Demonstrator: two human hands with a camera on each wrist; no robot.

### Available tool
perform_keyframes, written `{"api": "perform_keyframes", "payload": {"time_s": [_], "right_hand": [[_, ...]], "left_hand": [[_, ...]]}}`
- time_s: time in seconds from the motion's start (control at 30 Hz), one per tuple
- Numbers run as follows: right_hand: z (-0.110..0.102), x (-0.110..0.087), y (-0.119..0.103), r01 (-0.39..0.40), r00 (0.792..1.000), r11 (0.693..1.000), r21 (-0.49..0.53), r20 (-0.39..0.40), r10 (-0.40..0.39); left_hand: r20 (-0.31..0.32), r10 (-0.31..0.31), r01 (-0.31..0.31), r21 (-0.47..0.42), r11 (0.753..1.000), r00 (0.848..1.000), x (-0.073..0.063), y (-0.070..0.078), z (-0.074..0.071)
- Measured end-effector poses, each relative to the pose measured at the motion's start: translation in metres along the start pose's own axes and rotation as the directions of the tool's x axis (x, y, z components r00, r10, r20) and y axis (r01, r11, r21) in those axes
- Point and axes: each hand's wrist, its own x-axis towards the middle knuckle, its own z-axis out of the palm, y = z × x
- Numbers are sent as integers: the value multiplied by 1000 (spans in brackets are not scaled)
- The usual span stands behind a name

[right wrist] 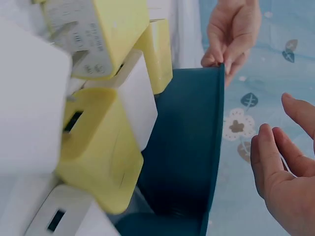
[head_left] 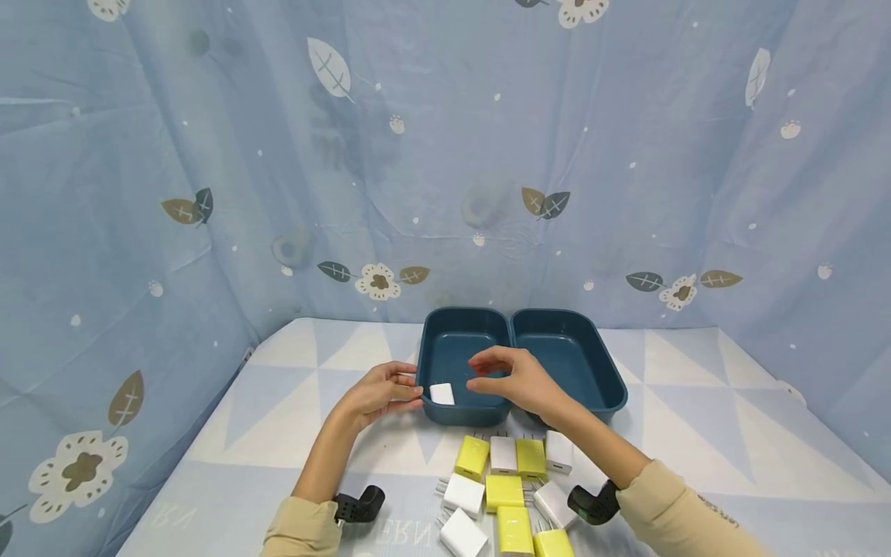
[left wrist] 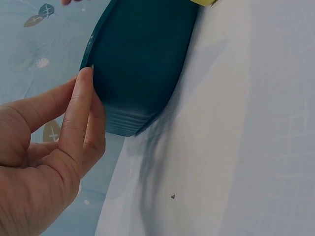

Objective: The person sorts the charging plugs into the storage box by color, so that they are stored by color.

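My left hand (head_left: 379,393) pinches the left rim of the left dark teal bin (head_left: 465,416); the left wrist view shows the fingers at that rim (left wrist: 87,51). One white charger plug (head_left: 442,394) lies inside this bin, near its front left corner. Above the same bin hovers my right hand (head_left: 515,381), thumb and fingers apart with nothing between them; the right wrist view shows the fingers (right wrist: 268,152) free as well. In front of the bins lie several yellow charger plugs (head_left: 504,491) and several white charger plugs (head_left: 462,495), close together.
A second teal bin (head_left: 557,348) stands against the right side of the first, with the right forearm crossing its front. A patterned cloth (head_left: 278,418) covers the table. Blue curtains (head_left: 445,155) hang behind and at the sides.
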Motion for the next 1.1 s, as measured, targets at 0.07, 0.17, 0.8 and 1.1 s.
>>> {"api": "perform_keyframes", "payload": {"time_s": [0.07, 0.17, 0.8, 1.1], "right_hand": [[-5, -6, 0, -19, 1000, 1000, 3, -11, 19], [-11, -16, 0, -45, 999, 999, 11, -23, 45], [-52, -71, 18, -88, 996, 996, -11, -13, 88], [-63, -91, 33, -82, 996, 997, 7, 40, 82]], "left_hand": [[-2, 0, 0, 1, 1000, 1000, 0, 0, 0], [-1, -1, 1, 0, 1000, 1000, 0, 1, 1], [8, 0, 0, -1, 1000, 1000, 1, 0, -1], [8, 1, -1, -2, 1000, 1000, 1, 0, -1]]}}
